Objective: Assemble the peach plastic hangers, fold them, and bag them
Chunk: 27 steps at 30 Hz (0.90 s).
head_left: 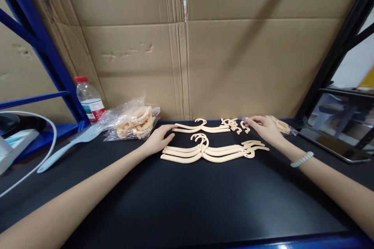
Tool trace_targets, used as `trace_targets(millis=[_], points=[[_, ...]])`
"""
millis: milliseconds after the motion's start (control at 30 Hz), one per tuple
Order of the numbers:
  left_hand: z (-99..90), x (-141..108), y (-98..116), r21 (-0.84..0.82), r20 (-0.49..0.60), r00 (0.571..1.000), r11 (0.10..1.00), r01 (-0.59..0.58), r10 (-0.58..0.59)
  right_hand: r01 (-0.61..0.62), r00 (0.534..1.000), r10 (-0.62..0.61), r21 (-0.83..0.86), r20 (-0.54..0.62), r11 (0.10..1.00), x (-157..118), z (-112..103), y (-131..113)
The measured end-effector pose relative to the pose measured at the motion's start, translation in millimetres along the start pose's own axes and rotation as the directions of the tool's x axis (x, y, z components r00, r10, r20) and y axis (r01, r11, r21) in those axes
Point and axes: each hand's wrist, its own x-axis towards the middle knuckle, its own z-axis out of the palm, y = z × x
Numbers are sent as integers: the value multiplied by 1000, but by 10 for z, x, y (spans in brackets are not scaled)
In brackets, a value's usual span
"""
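1. Nearest, beige clothes hangers (223,159) lie close together, hooks pointing far, with curved pieces (258,148) at their right end.
2. The left hand (159,139), thumb and fingers parted, is at the left end of the far hangers (217,129); a light touch should avoid shifting them.
3. Far right, the right hand (265,126) curls beside small hooked pieces (233,124); I cannot tell whether it grips one. Pinching singly should limit tangling.
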Motion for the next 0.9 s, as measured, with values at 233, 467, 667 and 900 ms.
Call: trace_targets(millis=[233,467,667,900], points=[[50,84,-74,14,40,999,1000,-18,18,181,979,-145,-286,142,941,138,-139,79],[82,119,-91,23,30,1000,1000,-7,6,463,852,-294,-363,434,808,218,-196,253],[105,139,-89,37,28,1000,999,4,-5,476,840,-283,-379,464,793,184,-115,238],[85,160,-49,60,32,999,998,1,-3,468,870,-405,-212,280,858,172,-142,217]])
